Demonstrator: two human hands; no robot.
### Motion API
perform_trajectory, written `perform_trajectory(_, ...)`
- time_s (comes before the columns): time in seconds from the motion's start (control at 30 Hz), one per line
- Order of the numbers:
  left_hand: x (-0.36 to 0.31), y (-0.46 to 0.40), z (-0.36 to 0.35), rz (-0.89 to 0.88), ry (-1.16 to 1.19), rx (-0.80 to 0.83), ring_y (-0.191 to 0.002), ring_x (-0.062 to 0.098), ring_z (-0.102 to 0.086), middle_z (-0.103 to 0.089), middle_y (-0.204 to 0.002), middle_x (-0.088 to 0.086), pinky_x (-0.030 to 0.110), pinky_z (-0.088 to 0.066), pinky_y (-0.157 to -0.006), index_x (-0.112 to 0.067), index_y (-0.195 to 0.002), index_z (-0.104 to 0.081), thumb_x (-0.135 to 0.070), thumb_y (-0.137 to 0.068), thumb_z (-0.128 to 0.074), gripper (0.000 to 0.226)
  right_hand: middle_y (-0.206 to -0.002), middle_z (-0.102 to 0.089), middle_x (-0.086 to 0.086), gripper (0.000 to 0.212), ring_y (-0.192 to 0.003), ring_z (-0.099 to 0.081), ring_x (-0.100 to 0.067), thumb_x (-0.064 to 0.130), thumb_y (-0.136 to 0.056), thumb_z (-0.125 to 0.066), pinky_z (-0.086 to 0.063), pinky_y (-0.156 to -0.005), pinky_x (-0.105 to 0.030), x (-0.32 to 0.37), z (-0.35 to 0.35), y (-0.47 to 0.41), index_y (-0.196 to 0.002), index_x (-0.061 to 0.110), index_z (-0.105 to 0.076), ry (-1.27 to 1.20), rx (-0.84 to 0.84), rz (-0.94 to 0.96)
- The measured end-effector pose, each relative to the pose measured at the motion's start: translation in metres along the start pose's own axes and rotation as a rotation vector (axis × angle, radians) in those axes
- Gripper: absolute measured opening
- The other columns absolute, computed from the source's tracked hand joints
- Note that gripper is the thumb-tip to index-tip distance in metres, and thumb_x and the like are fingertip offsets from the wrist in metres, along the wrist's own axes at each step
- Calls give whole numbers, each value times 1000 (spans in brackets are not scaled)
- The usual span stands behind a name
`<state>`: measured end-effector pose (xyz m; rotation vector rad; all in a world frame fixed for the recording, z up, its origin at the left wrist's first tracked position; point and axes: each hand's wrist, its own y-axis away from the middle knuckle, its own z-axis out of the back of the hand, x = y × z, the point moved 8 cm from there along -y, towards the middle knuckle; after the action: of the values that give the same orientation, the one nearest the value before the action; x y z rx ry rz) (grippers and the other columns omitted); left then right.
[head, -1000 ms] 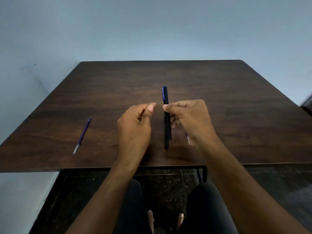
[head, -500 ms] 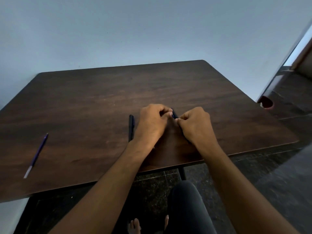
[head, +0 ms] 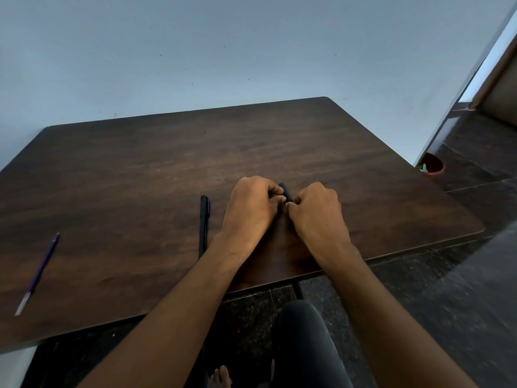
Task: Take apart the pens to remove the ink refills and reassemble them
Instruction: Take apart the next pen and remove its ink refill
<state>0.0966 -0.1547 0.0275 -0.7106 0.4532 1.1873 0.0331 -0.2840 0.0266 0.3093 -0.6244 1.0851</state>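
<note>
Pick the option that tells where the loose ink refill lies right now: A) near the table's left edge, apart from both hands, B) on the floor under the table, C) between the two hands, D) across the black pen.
A: the thin blue ink refill lies alone on the table by its left edge, far from the left hand, the right hand and the black pen.

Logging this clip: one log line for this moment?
left hand: grips black pen | right hand: grips same | second pen, loose refill: on table

Dim, soft, even light; faint shadow under each hand; wide-angle bending at edges; lower right corner blurred.
</note>
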Motion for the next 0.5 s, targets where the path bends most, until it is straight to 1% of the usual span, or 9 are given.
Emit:
perform_trajectory(0.1,-2,-1,-1,15,1,24,-81,13,-69,-76,-87,-5,36,-58,-83,-28,-92,-80,-29,-79,-80,13,-87,-68,-16,27,-79,-64,-30,30,-91,-71,-43,-61,-31,1,0,1,-88,3,-71,13,-3,6)
perform_trajectory(0.17,-3,0,1,5,3,21,-82,12,-69,-77,-88,-5,35,-58,-83,-27,-93,-80,-27,-80,-81,14,-88,-69,-16,28,-81,-66,-31,32,-90,-71,-49,-63,-33,2,0,1,-89,4,-72,9,2,6)
perform_trajectory(0.2,-3,0,2,-3,9,19,-82,11,-69,-77,-89,-5,31,-58,-81,-25,-94,-80,-26,-80,-81,14,-88,-69,-16,28,-82,-67,-32,33,-89,-72,-51,-65,-34,1,0,1,-89,5,-72,1,8,1)
perform_trajectory(0.23,-3,0,5,-9,17,15,-80,9,-69,-77,-89,-5,25,-57,-78,-24,-94,-80,-24,-81,-81,14,-88,-69,-16,29,-82,-67,-31,34,-89,-72,-53,-66,-34,0,1,1,-89,5,-72,-6,13,-5)
perform_trajectory(0.3,-1,1,13,-19,28,5,-73,-4,-62,-76,-91,-8,5,-45,-67,-24,-96,-79,-24,-82,-80,14,-85,-69,-15,30,-80,-67,-30,36,-87,-74,-55,-66,-34,-1,3,0,-87,6,-72,-19,26,-14)
perform_trajectory(0.33,0,2,20,-22,33,-5,-70,-9,-58,-76,-91,-9,0,-39,-63,-25,-97,-79,-24,-82,-80,14,-84,-69,-14,30,-78,-67,-29,36,-87,-75,-57,-67,-35,-2,4,-1,-86,7,-72,-30,38,-17)
perform_trajectory(0.37,2,3,28,-26,41,-18,-69,-13,-55,-76,-91,-10,-1,-37,-61,-25,-97,-79,-24,-83,-79,14,-83,-69,-12,28,-77,-67,-26,36,-87,-75,-59,-68,-36,-2,4,-2,-86,8,-72,-41,50,-20)
perform_trajectory(0.43,7,6,48,-26,66,-53,-71,-15,-56,-74,-89,-13,-1,-39,-62,-25,-98,-79,-24,-83,-79,14,-83,-70,-8,24,-75,-67,-22,33,-89,-75,-61,-69,-37,0,8,-1,-85,9,-75,-48,51,-18)
perform_trajectory(0.5,16,10,71,-14,91,-103,-70,-16,-57,-71,-83,-17,-3,-39,-63,-25,-97,-80,-22,-83,-79,14,-82,-71,-8,18,-71,-68,-21,27,-91,-74,-62,-66,-39,4,13,1,-86,10,-77,-49,5,3)
